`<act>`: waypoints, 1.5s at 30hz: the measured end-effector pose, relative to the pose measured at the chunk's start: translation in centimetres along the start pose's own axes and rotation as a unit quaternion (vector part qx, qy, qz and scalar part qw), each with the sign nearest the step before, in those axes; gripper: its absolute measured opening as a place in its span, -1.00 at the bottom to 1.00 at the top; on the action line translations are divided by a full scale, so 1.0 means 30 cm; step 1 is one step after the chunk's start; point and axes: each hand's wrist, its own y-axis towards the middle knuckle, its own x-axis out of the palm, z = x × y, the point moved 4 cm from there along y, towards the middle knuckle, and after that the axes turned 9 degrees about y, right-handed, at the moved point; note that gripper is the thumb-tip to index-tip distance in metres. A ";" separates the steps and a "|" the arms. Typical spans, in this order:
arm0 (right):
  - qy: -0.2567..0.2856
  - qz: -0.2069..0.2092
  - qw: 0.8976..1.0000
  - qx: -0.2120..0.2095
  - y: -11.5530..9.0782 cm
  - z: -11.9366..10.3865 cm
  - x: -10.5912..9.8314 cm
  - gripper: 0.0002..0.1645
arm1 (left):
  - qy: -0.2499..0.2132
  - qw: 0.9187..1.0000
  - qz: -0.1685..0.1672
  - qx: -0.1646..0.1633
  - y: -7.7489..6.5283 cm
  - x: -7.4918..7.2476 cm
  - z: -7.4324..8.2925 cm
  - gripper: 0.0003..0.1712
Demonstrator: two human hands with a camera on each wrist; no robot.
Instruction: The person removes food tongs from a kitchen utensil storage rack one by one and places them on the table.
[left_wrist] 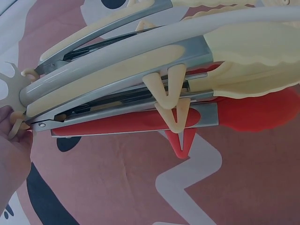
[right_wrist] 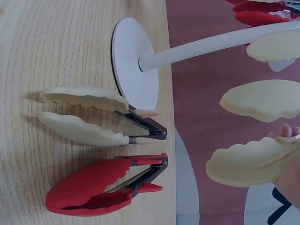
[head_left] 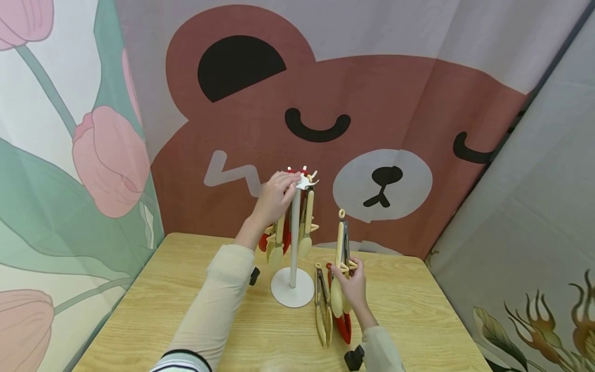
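A white stand (head_left: 295,232) with a hooked top and a round base stands upright. My left hand (head_left: 276,195) grips its top at the hooks, right by the rings of the hanging tongs; some fingertips are hidden. Several tongs hang there, including cream tongs (left_wrist: 108,86) and red tongs (left_wrist: 126,121). My right hand (head_left: 354,283) holds another pair of cream tongs (head_left: 339,248) by the lower handles, ring end up and scalloped tips down, right of the stand. Beneath it, a pair of cream tongs (right_wrist: 84,136) and a pair of red tongs (right_wrist: 89,187) lie on the table.
The wooden table (head_left: 400,310) carries the stand's white base (head_left: 281,294). A printed bear curtain (head_left: 400,113) hangs behind the table's far edge, with a tulip curtain (head_left: 60,206) at the left and a pale curtain (head_left: 534,217) at the right.
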 end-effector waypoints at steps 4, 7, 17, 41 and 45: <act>-0.002 -0.006 1.000 0.011 -0.002 0.003 -0.010 -0.36 | -0.002 1.000 -0.001 0.001 0.003 0.000 0.001 -0.67; -0.014 -0.008 1.000 0.010 0.004 0.041 -0.023 -0.36 | -0.002 1.000 -0.003 0.000 0.003 0.001 0.003 -0.67; -0.038 0.004 0.999 -0.007 -0.001 0.101 -0.066 -0.44 | -0.001 1.000 -0.004 -0.002 0.001 0.005 0.001 -0.67; -0.130 0.060 0.990 0.006 -0.007 0.168 -0.178 -0.51 | 0.003 1.000 0.007 0.003 0.003 -0.002 0.004 -0.67; -0.157 0.082 0.984 -0.010 -0.006 0.184 -0.195 -0.64 | 0.005 1.000 0.008 0.003 0.001 0.000 0.002 -0.67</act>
